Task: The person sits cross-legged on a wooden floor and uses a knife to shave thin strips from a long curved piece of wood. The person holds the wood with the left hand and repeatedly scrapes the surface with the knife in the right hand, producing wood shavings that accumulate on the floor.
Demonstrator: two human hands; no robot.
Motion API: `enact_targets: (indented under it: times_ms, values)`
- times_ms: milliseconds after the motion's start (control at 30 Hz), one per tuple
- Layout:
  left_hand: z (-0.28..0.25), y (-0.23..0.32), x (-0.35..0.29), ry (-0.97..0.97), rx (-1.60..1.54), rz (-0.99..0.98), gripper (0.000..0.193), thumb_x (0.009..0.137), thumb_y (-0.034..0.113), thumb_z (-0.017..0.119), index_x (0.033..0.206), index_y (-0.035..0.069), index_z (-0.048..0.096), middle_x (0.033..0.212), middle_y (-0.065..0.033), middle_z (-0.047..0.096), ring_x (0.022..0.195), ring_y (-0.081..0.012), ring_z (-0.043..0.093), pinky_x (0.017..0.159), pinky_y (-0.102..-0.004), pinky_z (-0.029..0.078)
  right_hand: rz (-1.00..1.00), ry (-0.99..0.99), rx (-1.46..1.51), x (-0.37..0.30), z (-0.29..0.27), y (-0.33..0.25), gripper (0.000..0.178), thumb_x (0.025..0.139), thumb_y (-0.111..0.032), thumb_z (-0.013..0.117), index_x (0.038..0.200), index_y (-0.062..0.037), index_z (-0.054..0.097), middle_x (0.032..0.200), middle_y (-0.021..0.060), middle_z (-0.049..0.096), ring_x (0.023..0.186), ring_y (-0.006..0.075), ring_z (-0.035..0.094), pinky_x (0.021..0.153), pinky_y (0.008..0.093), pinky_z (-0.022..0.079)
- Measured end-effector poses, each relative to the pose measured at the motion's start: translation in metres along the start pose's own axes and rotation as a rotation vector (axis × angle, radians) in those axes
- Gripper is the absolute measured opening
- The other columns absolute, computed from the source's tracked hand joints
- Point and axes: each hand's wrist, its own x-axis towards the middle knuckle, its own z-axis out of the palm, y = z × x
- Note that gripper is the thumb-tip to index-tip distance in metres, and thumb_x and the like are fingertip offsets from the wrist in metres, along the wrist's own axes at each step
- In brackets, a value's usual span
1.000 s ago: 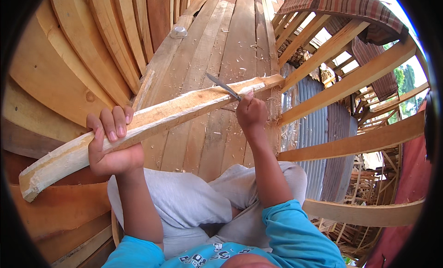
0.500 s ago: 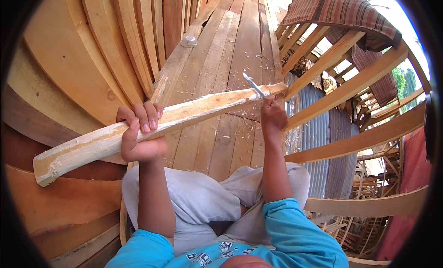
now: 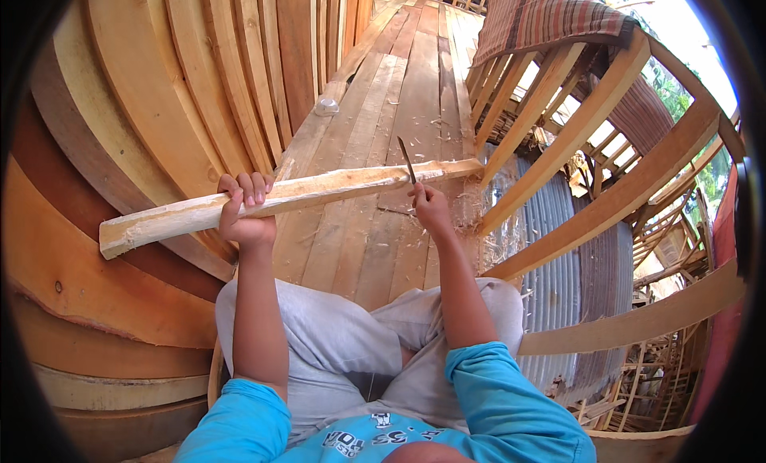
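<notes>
A long, pale piece of timber (image 3: 319,189) with its bark stripped slants across in front of me, its right end against the ribs. My left hand (image 3: 246,208) is wrapped round it left of the middle, thumb on the near side and fingers over the top. In my right hand (image 3: 432,205) is a knife (image 3: 405,157), its handle in my closed fist. The narrow, dark blade points up and away, crossing the timber toward its right end. Most of the handle is hidden by my fingers.
Wood shavings lie over the plank floor (image 3: 351,252). Upright boards (image 3: 231,64) rise on the left, and wooden ribs (image 3: 550,176) with corrugated sheet metal (image 3: 550,264) behind stand on the right. A small white round object (image 3: 326,106) sits farther off. Striped cloth (image 3: 550,16) hangs top right.
My right hand has drawn the knife leftward along the timber, and the blade has turned to show dark. The timber's left end appears higher and farther right as the view shifts.
</notes>
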Motion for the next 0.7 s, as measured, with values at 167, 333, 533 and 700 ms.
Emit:
enact_targets:
  times_ms: [167,333,533,700]
  values:
    - [-0.003,-0.007,0.004,-0.024,-0.025,-0.002,0.023,0.078,0.017,0.063,0.073,0.017,0.04,0.06,0.003,0.036,0.059,-0.0119,0.039,0.071,-0.0327,0.036,-0.106,0.118,0.102,-0.003,0.007,0.002,0.043,0.106,-0.033,0.045,0.088,-0.002,0.069,0.063,0.0008,0.053,0.06,0.0104,0.049,0.057,0.031,0.039]
    - [-0.006,-0.001,0.0,0.03,-0.017,-0.007,0.024,0.077,0.017,0.063,0.073,0.017,0.039,0.061,0.0029,0.035,0.06,-0.0125,0.039,0.071,-0.0325,0.036,-0.114,0.1,0.119,-0.026,0.018,-0.034,0.05,0.106,-0.039,0.042,0.085,-0.001,0.068,0.063,0.0071,0.054,0.063,0.0176,0.054,0.062,0.0351,0.043]
    - [-0.003,-0.001,0.001,0.028,-0.024,-0.015,0.023,0.076,0.016,0.062,0.073,0.018,0.039,0.061,0.0023,0.034,0.06,-0.0129,0.037,0.07,-0.0325,0.035,-0.022,0.028,-0.101,-0.03,0.009,-0.055,0.072,0.099,-0.059,0.047,0.065,0.0023,0.061,0.056,0.0121,0.056,0.056,0.0252,0.056,0.058,0.0427,0.043]
    - [-0.002,-0.007,0.002,0.011,-0.043,-0.018,0.023,0.076,0.015,0.063,0.073,0.016,0.039,0.061,0.0014,0.034,0.061,-0.0136,0.038,0.072,-0.0333,0.036,0.074,-0.008,-0.014,-0.021,0.01,-0.047,0.079,0.093,-0.068,0.05,0.062,0.003,0.061,0.057,0.0159,0.06,0.056,0.03,0.06,0.058,0.0452,0.045]
